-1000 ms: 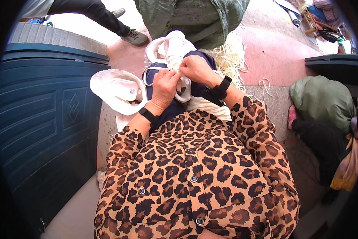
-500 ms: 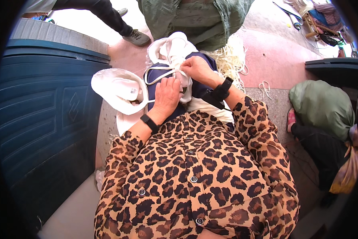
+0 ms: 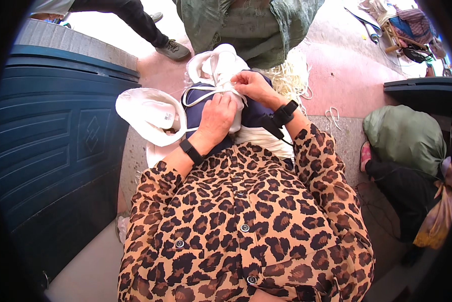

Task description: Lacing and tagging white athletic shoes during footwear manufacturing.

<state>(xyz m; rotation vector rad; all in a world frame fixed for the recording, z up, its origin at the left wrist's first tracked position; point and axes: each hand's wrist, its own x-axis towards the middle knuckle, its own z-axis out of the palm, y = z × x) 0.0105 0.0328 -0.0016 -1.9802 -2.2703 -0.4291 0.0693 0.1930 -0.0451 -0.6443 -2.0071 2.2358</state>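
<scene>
A white shoe upper [image 3: 228, 59] lies across my lap over dark blue cloth [image 3: 198, 94]. A white shoelace [image 3: 202, 88] runs through it and loops out to the left. My left hand [image 3: 217, 117] is closed at the near side of the lacing, fingertips pinching the lace. Just right of it and a little farther off, my right hand [image 3: 256, 89] pinches the lace between thumb and fingers. The fingertips partly hide the lace and eyelets. To the left, a second white shoe upper [image 3: 130, 111] rests with its opening facing up.
White laces [image 3: 295, 75] are heaped beyond my right hand, and one loose lace [image 3: 332, 117] lies on the floor. A large green sack [image 3: 251, 32] stands ahead. Blue panelled furniture [image 3: 60, 126] closes the left side. People sit or stand at right and far left.
My left hand has shifted slightly right, closer to my right hand. My right hand has moved a little to the right, still pinching the lace.
</scene>
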